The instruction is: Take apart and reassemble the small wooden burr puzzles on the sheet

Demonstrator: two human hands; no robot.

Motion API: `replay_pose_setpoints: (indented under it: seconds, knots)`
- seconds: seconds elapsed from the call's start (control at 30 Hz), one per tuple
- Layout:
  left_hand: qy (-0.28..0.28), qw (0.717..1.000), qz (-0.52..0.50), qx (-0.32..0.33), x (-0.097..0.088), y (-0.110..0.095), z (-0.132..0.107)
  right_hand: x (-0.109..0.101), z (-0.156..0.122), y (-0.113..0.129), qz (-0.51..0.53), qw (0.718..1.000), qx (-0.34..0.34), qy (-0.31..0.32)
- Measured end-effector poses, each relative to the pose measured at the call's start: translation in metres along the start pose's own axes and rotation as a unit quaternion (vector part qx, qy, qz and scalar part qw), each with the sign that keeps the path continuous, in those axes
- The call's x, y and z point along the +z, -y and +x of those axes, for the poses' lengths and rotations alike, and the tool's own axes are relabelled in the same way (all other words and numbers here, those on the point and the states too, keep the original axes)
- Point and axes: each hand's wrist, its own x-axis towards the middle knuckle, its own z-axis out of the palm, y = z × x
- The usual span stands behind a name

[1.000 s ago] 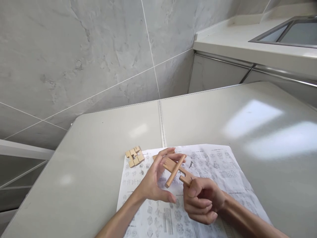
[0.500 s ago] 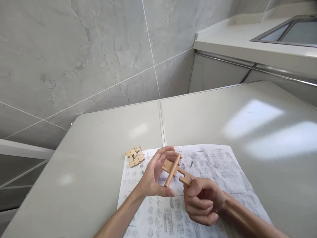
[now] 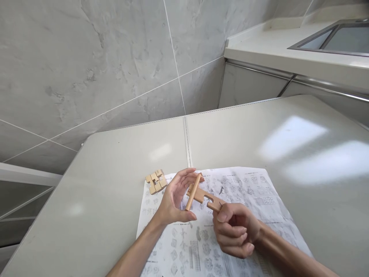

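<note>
My left hand [image 3: 173,200] pinches a short wooden stick [image 3: 192,191] between its fingertips and thumb, holding it slanted. That stick crosses a notched wooden bar [image 3: 205,198], whose near end is gripped by my right hand [image 3: 234,229], fingers curled in a fist with the thumb on the bar. Both hands hover over a printed instruction sheet [image 3: 248,192] covered in small diagrams. A small cluster of joined wooden puzzle blocks [image 3: 156,181] lies on the table [image 3: 115,184] by the sheet's far left corner, just left of my left hand.
The pale table has a seam [image 3: 186,142] running away from me and ends at a grey tiled wall [image 3: 86,61]. At the upper right stands a counter [image 3: 276,46] with a sunken sink [image 3: 337,38]. A gap drops off past the table's left edge.
The stick in my left hand has slid left along the notched bar and turned steeper. Both hands and the two pieces drifted slightly leftward.
</note>
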Motion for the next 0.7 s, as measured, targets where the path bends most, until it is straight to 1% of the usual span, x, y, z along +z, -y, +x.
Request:
replay_pose_setpoints:
  seconds: [0.1,0.17,0.3,0.47,0.53,0.7]
  knots:
    - [-0.012,1.0,0.003,0.01,0.0,0.0,0.0,0.001,0.0,0.001,-0.01,1.0,-0.002,-0.011]
    - [-0.009,1.0,-0.001,0.01,0.0,-0.001,0.0,0.001,0.0,0.001,-0.007,1.0,0.0,-0.008]
    - [0.011,1.0,-0.007,-0.008,-0.001,-0.009,0.001,0.0,0.002,0.0,0.015,1.0,0.009,0.023]
    - [-0.008,1.0,0.007,0.015,0.0,-0.015,0.002,-0.002,0.004,0.001,0.016,0.999,0.0,0.05]
    - [-0.007,1.0,0.007,0.017,-0.001,-0.014,0.002,-0.002,0.004,0.001,0.015,0.999,-0.003,0.051]
    - [0.012,1.0,-0.005,-0.001,-0.004,-0.013,0.001,-0.002,0.003,0.001,0.015,0.999,0.004,0.041]
